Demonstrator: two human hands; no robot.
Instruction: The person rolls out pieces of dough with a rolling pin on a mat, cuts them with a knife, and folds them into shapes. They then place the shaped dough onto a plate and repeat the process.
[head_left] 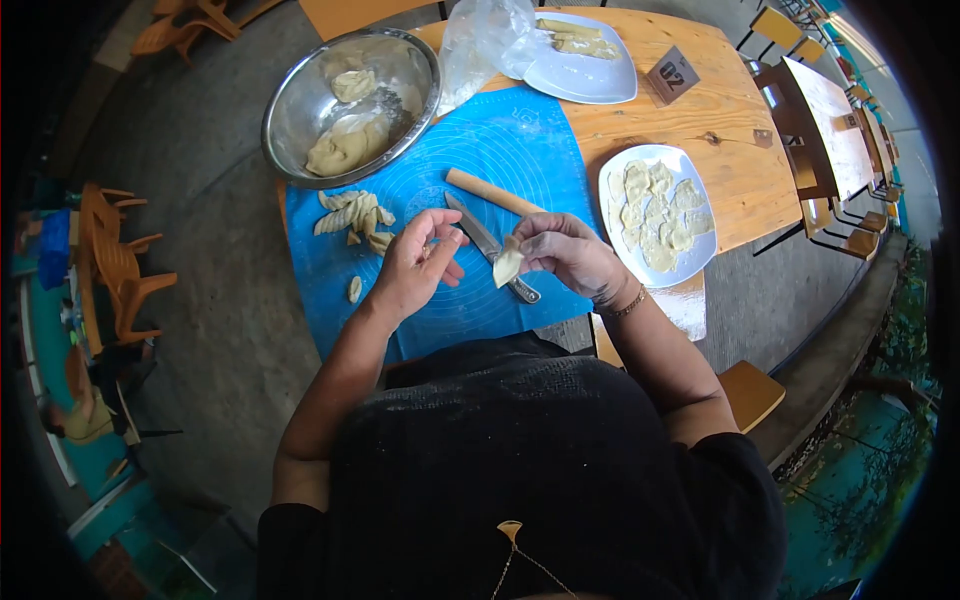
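Observation:
My right hand pinches a small flattened piece of dough between thumb and fingers, above the blue mat. Facing it from the left, my left hand has loosely bent fingers spread apart with nothing seen in them. Under and between the hands lies a knife, its handle pointing toward me. A wooden rolling pin rests just beyond the knife, partly hidden by my right hand. Cut dough pieces are heaped left of the knife, with one small dough slice apart from them.
A steel bowl holding dough stands at the back left, beside a clear plastic bag. Flattened dough rounds cover a white plate on the right. Another white plate with dough strips and a number sign are farther back.

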